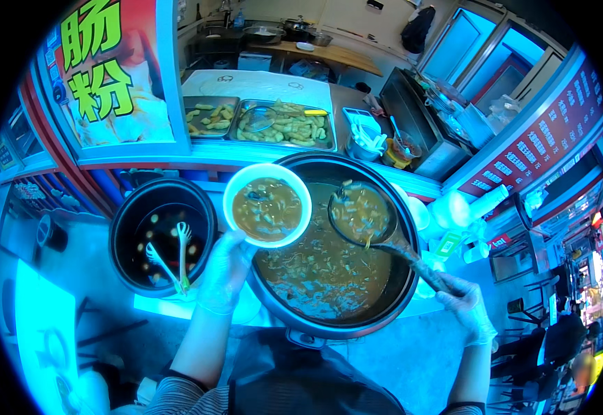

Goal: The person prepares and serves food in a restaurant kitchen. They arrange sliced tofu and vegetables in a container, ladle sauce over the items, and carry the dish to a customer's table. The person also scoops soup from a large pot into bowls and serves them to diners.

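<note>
A white bowl of thick brown soup is gripped by its lower rim in my gloved left hand. It hangs over the left edge of a big dark pot, which is filled with the same soup. My gloved right hand grips the handle of a ladle. Soup with chopped pieces fills the ladle's bowl, held over the pot's right side. To the left stands a black pot with dark liquid and round pale things. A pair of tongs rests in that pot.
Beyond the pots, metal trays hold fried dough pieces behind a window counter. White cups and bowls are stacked right of the pot. A white bucket and a sauce container stand on the counter. People sit at the far right.
</note>
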Available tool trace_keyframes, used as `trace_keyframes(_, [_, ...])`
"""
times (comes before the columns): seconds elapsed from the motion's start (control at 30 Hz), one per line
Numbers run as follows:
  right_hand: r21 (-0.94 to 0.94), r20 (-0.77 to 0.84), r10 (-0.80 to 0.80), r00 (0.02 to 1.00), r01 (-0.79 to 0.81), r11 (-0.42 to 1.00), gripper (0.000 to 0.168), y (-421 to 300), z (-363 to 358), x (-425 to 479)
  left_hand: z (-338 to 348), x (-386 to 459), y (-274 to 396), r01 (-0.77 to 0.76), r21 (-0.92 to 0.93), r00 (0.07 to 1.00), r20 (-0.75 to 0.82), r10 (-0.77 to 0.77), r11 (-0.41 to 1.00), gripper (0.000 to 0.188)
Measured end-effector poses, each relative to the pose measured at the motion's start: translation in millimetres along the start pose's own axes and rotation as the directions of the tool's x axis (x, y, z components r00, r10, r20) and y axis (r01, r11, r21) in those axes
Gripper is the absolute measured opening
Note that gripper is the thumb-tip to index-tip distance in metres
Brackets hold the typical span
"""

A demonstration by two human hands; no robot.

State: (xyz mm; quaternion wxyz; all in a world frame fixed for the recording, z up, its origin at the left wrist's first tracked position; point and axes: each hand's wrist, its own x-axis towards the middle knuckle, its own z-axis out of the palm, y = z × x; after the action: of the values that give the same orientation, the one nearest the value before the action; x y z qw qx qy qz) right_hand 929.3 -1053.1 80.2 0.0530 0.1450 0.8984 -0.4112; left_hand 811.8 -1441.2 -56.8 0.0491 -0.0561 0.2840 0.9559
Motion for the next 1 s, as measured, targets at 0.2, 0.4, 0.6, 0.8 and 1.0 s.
trace_keyframes(0.2, [0.064, -0.066, -0.025, 0.998, 0.03, 0.997, 0.043, -28.4, -7.9, -16.2, 4.6, 16.7, -46.1, 0.204, -0.037, 0.979, 0.035, -0.203, 0.978, 0.029])
trace_keyframes(0.4, [-0.074, -0.144, -0.171, 0.975, 0.162, 0.984, 0.044, -23.5, 23.9, -16.9, 21.9, 10.1, -62.6, 0.323, -0.048, 0.943, 0.103, -0.317, 0.945, 0.023])
trace_keyframes(0.6, [-0.683, -0.251, -0.492, 0.834, 0.207, 0.7, 0.043, -29.5, 43.2, -33.7, 23.4, 10.6, -61.6, 0.338, 0.045, 0.93, 0.139, -0.341, 0.94, 0.02])
trace_keyframes(0.8, [-0.931, -0.25, -0.808, 0.534, 0.096, 0.351, 0.042, -8.9, 60.1, -43.6, 26.4, 11.7, -58.3, 0.414, 0.0, 0.9, 0.152, -0.409, 0.91, 0.018])
trace_keyframes(1.0, [-0.659, -0.466, -0.65, 0.6, 0.255, 0.707, 0.048, 31.4, 70.9, -31.4, 35.3, 14.0, -57.6, 0.437, 0.041, 0.892, 0.109, -0.439, 0.898, 0.022])
